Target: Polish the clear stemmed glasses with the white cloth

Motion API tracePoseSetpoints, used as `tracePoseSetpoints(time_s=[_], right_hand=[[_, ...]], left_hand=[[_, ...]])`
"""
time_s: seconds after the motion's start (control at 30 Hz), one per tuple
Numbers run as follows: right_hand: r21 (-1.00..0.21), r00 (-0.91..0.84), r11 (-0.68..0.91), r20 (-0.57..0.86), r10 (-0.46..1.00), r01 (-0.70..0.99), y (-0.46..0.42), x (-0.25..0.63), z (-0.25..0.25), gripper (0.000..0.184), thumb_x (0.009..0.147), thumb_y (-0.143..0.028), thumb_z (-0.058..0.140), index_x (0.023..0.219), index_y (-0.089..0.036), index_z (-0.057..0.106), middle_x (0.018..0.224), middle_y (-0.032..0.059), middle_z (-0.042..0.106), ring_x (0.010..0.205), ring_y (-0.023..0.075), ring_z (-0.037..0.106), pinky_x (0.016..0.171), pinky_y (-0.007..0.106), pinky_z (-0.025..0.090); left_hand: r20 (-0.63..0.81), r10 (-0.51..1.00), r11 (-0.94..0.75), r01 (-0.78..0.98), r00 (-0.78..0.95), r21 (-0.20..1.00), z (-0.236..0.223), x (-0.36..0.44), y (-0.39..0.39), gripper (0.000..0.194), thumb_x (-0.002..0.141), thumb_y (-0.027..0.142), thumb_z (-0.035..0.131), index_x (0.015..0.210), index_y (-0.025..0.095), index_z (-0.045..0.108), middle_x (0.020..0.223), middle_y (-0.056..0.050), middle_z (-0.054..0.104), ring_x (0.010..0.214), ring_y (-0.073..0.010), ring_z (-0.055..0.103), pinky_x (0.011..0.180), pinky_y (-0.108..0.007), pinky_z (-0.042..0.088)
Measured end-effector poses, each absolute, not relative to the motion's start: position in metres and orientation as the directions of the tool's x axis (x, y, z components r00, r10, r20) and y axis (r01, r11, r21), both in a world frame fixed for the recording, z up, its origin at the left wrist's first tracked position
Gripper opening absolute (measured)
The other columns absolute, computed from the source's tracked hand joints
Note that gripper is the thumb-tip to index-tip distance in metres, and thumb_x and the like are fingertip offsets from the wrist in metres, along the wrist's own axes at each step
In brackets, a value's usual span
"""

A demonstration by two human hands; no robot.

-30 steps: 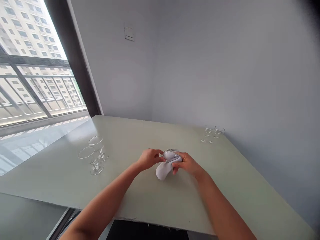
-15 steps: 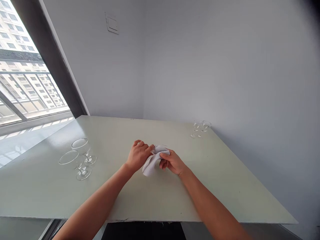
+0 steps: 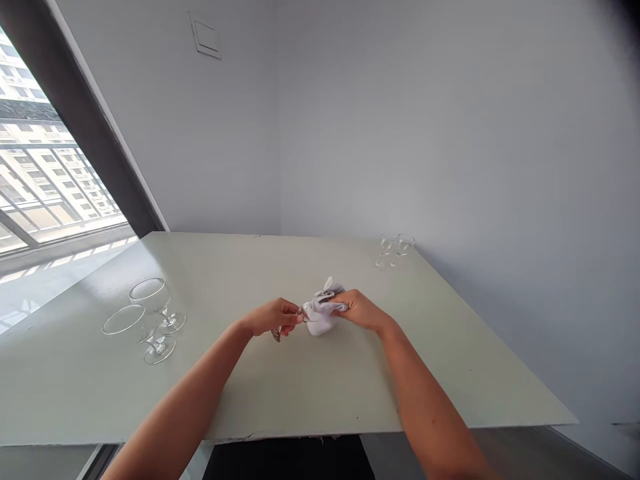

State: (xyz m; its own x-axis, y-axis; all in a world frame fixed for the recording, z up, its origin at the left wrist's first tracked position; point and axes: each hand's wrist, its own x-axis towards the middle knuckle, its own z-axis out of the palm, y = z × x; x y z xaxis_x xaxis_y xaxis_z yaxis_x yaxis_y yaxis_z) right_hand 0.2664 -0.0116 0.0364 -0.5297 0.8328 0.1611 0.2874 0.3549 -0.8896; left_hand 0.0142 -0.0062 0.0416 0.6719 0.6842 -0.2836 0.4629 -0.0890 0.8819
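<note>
Pinching clear stemmed glass (image 3: 277, 335), left hand (image 3: 274, 317) grip closed, right hand (image 3: 357, 309) grip closed on bunched white cloth (image 3: 320, 323) against it, frame centre.

markings: none legible from where i stand. no text, label, brand, number or sign can be read on the wall switch (image 3: 206, 38) at far left, the stemmed glasses (image 3: 159, 350) at left, the cloth (image 3: 320, 323) or the table (image 3: 300, 393).

Left forearm (image 3: 197, 390), bare, slanting inward; left hand (image 3: 278, 316), fingers curled, pinching. Right forearm (image 3: 423, 390), likewise; right hand (image 3: 361, 309), fingers partly hidden.
</note>
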Motion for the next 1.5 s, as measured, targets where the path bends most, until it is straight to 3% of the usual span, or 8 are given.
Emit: tracePoseSetpoints(time_s=[0.2, 0.4, 0.53, 0.67, 0.8, 1.07, 1.27, 1.5], right_hand=[[-0.727, -0.087, 0.453, 0.482, 0.872, 0.517, -0.007, 0.275, 0.037, 0.028, 0.075, -0.03, 0.056, 0.102, -0.027, 0.064, 0.096, 0.0031, 0.065, 0.092, 0.0263, 0.053, 0.085, 0.043, 0.037], [-0.395, -0.596, 0.761, 0.473, 0.649, 0.515, -0.026, 0.218, 0.034, 0.039, 0.08, -0.039, 0.051, 0.117, -0.029, 0.053, 0.121, 0.0017, 0.054, 0.122, 0.028, 0.033, 0.104, 0.048, 0.012], [-0.477, -0.491, 0.694, 0.492, 0.719, 0.539, -0.022, 0.209, 0.03, 0.029, 0.086, -0.03, 0.04, 0.109, -0.03, 0.059, 0.117, 0.0002, 0.057, 0.114, 0.0241, 0.042, 0.1, 0.045, 0.023], [-0.773, -0.283, 0.509, 0.427, 0.859, 0.378, -0.01, 0.223, 0.03, 0.023, 0.082, -0.033, 0.047, 0.094, -0.025, 0.065, 0.102, 0.003, 0.062, 0.097, 0.0202, 0.053, 0.087, 0.035, 0.037], [-0.987, -0.213, 0.149, 0.157, 0.964, -0.056, -0.001, 0.234, 0.021, 0.027, 0.078, -0.04, 0.051, 0.09, -0.02, 0.064, 0.083, 0.0016, 0.063, 0.077, 0.0165, 0.056, 0.068, 0.028, 0.043], [-0.767, -0.007, -0.065, -0.079, 0.997, -0.638, 0.002, 0.204, 0.0, 0.03, 0.076, -0.046, 0.05, 0.087, -0.021, 0.061, 0.092, 0.0023, 0.064, 0.087, 0.0194, 0.058, 0.068, 0.029, 0.048], [-0.687, -0.127, -0.111, -0.027, 0.992, -0.719, -0.017, 0.184, 0.005, 0.042, 0.08, -0.054, 0.042, 0.104, -0.022, 0.057, 0.109, 0.0031, 0.059, 0.101, 0.0211, 0.053, 0.077, 0.033, 0.046], [-0.801, -0.255, -0.125, 0.036, 0.966, -0.586, -0.031, 0.17, -0.002, 0.032, 0.076, -0.047, 0.055, 0.101, -0.027, 0.058, 0.096, 0.0, 0.062, 0.095, 0.0174, 0.054, 0.079, 0.03, 0.042]], left_hand=[[-0.211, 0.919, -0.054, 0.636, 0.333, 0.77, 0.027, 0.011, 0.004, 0.041, 0.073, 0.048, 0.047, 0.101, 0.021, 0.058, 0.057, 0.003, 0.052, 0.052, -0.0111, 0.05, 0.048, -0.022, 0.038], [0.106, 0.943, -0.332, 0.888, 0.315, 0.319, 0.015, 0.027, -0.003, 0.017, 0.073, 0.025, 0.045, 0.071, 0.02, 0.061, 0.06, -0.001, 0.06, 0.053, -0.0135, 0.054, 0.048, -0.022, 0.033], [0.231, 0.903, -0.411, 0.884, 0.361, 0.222, 0.011, 0.038, -0.012, 0.013, 0.074, 0.019, 0.045, 0.071, 0.019, 0.058, 0.064, -0.004, 0.062, 0.06, -0.0159, 0.055, 0.056, -0.025, 0.035], [0.398, 0.792, -0.554, 0.819, 0.463, 0.149, 0.007, 0.042, -0.016, 0.029, 0.08, 0.03, 0.047, 0.107, 0.02, 0.052, 0.06, 0.0, 0.061, 0.057, -0.0145, 0.055, 0.059, -0.024, 0.035], [0.37, 0.81, -0.556, 0.798, 0.456, 0.233, 0.004, 0.045, -0.017, 0.051, 0.08, 0.032, 0.048, 0.129, 0.03, 0.032, 0.063, 0.005, 0.06, 0.057, -0.0122, 0.053, 0.055, -0.021, 0.033], [0.327, 0.909, -0.406, 0.732, 0.259, 0.547, -0.002, 0.056, -0.019, 0.05, 0.081, 0.035, 0.046, 0.13, 0.029, 0.032, 0.068, 0.005, 0.054, 0.059, -0.0095, 0.05, 0.057, -0.019, 0.038], [0.398, 0.911, -0.355, 0.694, 0.106, 0.626, -0.007, 0.061, -0.017, 0.05, 0.081, 0.034, 0.045, 0.13, 0.029, 0.033, 0.089, -0.001, 0.05, 0.063, -0.0096, 0.05, 0.061, -0.024, 0.043], [0.475, 0.88, -0.358, 0.672, 0.011, 0.648, -0.002, 0.065, -0.02, 0.059, 0.076, 0.016, 0.044, 0.132, 0.029, 0.031, 0.131, -0.008, 0.032, 0.118, -0.0243, 0.033, 0.096, -0.044, 0.03]])
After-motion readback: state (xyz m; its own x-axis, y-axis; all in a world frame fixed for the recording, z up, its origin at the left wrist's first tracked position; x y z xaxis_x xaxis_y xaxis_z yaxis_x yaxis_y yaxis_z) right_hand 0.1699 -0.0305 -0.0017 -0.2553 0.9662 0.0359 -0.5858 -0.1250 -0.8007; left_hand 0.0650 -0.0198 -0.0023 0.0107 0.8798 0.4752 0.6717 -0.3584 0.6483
